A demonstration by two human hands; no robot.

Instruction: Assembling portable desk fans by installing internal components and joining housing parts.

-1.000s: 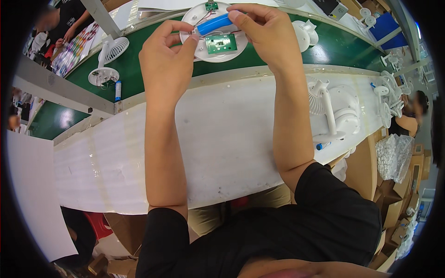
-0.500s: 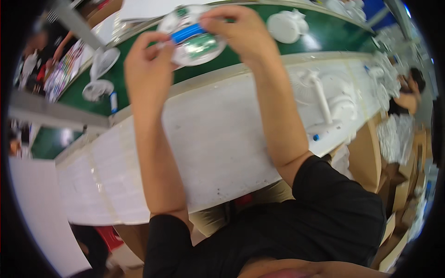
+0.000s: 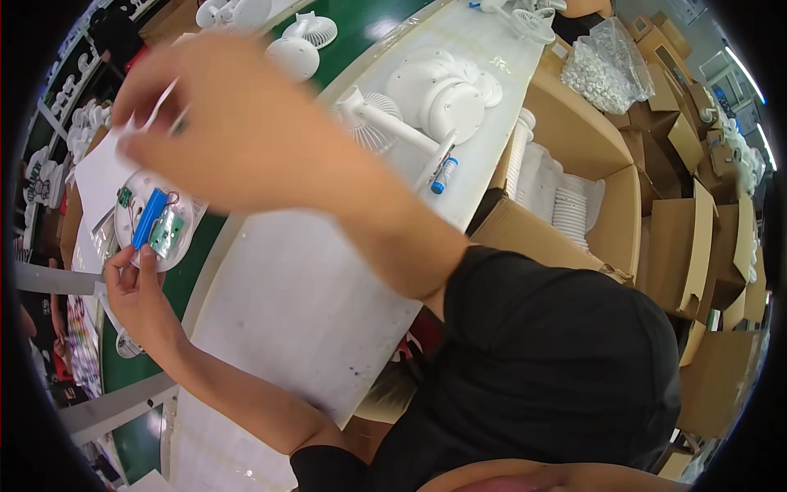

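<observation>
At the left, a round white base [image 3: 179, 246] lies open on the green surface, showing small green circuit boards [image 3: 166, 235] and thin wires. A blue cylindrical battery [image 3: 150, 216] rests across it. My left hand [image 3: 139, 287] is closed with thumb and forefinger at the battery's lower end; whether it also grips the base's rim I cannot tell. Raised above and to the right, my right hand [image 3: 221, 123] is blurred by motion. Its fingers pinch a thin white strip [image 3: 161, 107].
White fan parts [image 3: 447, 102] stand on the white table [image 3: 287, 287], with another blue battery [image 3: 444, 175] by them. More fan parts [image 3: 295, 56] sit on the green surface [image 3: 361, 49]. Right of the table are a cardboard box [image 3: 566, 123] with white parts and a clear bag [image 3: 607, 70] of small white pieces.
My view has turned, so the base now appears farther left. My right hand has let go of the battery and moved up and away with a white strip. The left stays at the battery.
</observation>
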